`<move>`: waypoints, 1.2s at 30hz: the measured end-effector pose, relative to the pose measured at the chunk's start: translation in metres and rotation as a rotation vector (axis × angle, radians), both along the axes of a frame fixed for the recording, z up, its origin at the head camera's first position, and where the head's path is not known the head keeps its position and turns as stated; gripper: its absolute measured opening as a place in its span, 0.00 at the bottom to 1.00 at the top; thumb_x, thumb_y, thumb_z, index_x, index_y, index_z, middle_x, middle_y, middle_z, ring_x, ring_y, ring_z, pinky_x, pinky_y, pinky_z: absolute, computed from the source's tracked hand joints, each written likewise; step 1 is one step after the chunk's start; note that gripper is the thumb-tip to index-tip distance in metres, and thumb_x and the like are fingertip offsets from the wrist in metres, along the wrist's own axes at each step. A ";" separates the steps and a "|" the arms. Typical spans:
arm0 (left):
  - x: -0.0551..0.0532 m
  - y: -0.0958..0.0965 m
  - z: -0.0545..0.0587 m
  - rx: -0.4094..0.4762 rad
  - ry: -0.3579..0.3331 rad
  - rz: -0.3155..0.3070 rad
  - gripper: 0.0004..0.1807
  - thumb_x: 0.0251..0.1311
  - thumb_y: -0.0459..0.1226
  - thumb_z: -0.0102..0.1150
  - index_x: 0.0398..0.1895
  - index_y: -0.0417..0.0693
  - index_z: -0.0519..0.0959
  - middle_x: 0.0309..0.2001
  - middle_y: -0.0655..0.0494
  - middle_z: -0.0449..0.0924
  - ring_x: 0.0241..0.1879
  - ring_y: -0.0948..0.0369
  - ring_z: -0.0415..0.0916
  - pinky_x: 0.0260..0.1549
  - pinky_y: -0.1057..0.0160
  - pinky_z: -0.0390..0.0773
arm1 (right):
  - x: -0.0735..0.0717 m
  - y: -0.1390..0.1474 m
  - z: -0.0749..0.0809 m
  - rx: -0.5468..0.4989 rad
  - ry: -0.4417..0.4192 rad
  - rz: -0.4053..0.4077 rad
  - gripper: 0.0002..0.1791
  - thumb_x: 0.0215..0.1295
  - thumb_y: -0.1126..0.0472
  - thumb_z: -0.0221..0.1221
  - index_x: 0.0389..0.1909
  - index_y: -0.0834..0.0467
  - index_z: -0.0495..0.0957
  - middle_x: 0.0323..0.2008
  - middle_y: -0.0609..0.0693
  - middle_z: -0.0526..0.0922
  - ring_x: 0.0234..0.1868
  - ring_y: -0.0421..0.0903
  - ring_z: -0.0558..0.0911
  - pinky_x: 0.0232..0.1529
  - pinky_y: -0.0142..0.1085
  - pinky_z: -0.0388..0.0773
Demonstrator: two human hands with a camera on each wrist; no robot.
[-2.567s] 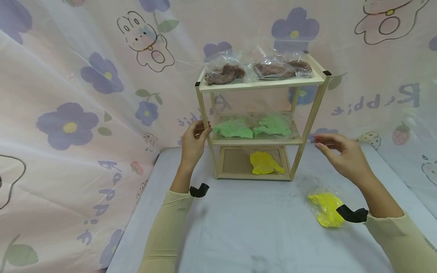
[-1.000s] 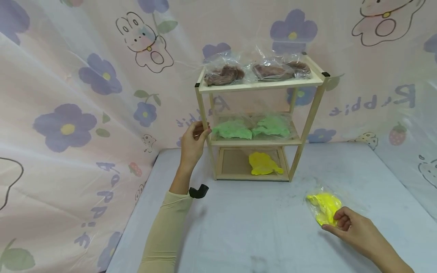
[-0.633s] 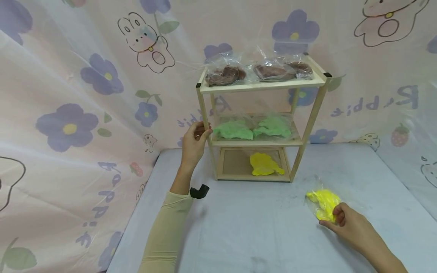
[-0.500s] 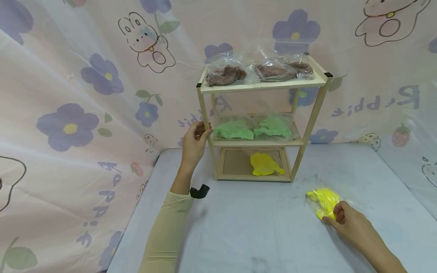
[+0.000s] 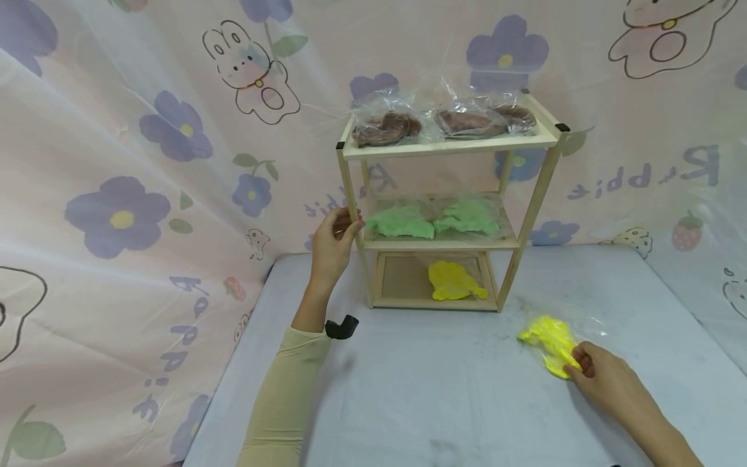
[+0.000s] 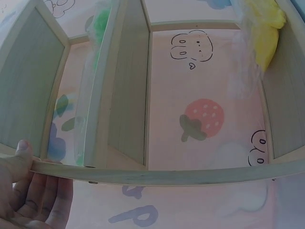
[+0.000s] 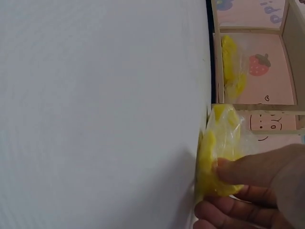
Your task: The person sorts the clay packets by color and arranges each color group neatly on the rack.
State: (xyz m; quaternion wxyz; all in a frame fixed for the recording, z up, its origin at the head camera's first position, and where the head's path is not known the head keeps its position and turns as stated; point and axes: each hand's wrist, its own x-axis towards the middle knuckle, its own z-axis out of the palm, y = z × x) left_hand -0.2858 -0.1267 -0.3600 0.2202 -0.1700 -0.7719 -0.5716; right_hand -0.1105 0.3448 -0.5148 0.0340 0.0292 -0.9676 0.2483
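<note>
In the head view, my right hand (image 5: 613, 386) pinches the near end of a clear plastic bag with a soft-looking yellow item (image 5: 551, 337) inside, low over the white tabletop. The right wrist view has the thumb on one face of this yellow bag (image 7: 221, 138) and the fingers under it. My left hand (image 5: 331, 250) grips the front left post of a three-tier wooden shelf (image 5: 449, 150); the left wrist view puts its thumb and fingers either side of that post (image 6: 190, 177). Another yellow bag (image 5: 452, 280) lies on the right half of the bottom tier.
Bagged brown items (image 5: 386, 130) lie along the top tier. Two bagged green items (image 5: 403, 222) sit side by side on the middle tier. The shelf stands towards the back of the white-covered table (image 5: 420, 389), before a printed curtain (image 5: 192, 130).
My right hand came down from beside the shelf to the yellow bag and took hold of its near end. Lately the bag has turned and shifted slightly towards the shelf. My left hand stayed put.
</note>
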 end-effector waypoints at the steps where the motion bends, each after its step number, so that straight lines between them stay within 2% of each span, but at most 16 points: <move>1: 0.000 0.000 0.000 0.002 -0.001 0.000 0.20 0.72 0.37 0.68 0.62 0.36 0.80 0.54 0.42 0.86 0.56 0.47 0.84 0.63 0.57 0.83 | 0.000 0.001 0.000 0.001 -0.003 0.003 0.13 0.67 0.63 0.73 0.40 0.67 0.79 0.30 0.47 0.82 0.32 0.44 0.79 0.29 0.39 0.77; 8: -0.001 0.000 0.001 0.017 -0.001 -0.006 0.20 0.72 0.36 0.68 0.61 0.36 0.80 0.54 0.41 0.86 0.55 0.48 0.84 0.61 0.58 0.83 | 0.004 0.006 0.002 0.018 -0.028 0.011 0.13 0.67 0.61 0.74 0.39 0.65 0.81 0.29 0.45 0.82 0.31 0.41 0.78 0.28 0.37 0.75; 19: -0.002 0.001 0.000 0.032 0.005 -0.021 0.19 0.72 0.35 0.68 0.61 0.34 0.80 0.54 0.41 0.86 0.55 0.48 0.84 0.61 0.58 0.83 | 0.018 0.005 0.018 0.015 -0.039 0.053 0.12 0.68 0.59 0.74 0.42 0.61 0.83 0.29 0.42 0.80 0.29 0.31 0.73 0.29 0.34 0.73; 28: -0.003 0.001 -0.001 0.034 0.009 -0.016 0.19 0.72 0.35 0.68 0.61 0.34 0.80 0.54 0.41 0.86 0.55 0.49 0.85 0.60 0.59 0.84 | 0.028 -0.003 0.025 -0.027 -0.027 0.164 0.11 0.66 0.61 0.75 0.38 0.54 0.80 0.26 0.35 0.76 0.27 0.29 0.71 0.28 0.31 0.72; 32: -0.003 0.001 0.000 0.033 0.010 -0.019 0.20 0.72 0.35 0.68 0.62 0.34 0.79 0.54 0.41 0.86 0.55 0.48 0.85 0.60 0.59 0.84 | 0.031 -0.006 0.029 -0.056 -0.033 0.209 0.11 0.66 0.59 0.75 0.38 0.53 0.81 0.27 0.33 0.77 0.28 0.29 0.72 0.29 0.31 0.74; 36: -0.003 0.000 -0.001 0.037 0.005 -0.018 0.20 0.72 0.35 0.68 0.62 0.34 0.79 0.54 0.41 0.86 0.55 0.48 0.84 0.61 0.59 0.84 | 0.033 -0.012 0.030 -0.101 0.004 0.260 0.10 0.66 0.60 0.75 0.40 0.53 0.81 0.29 0.32 0.78 0.29 0.28 0.74 0.28 0.30 0.75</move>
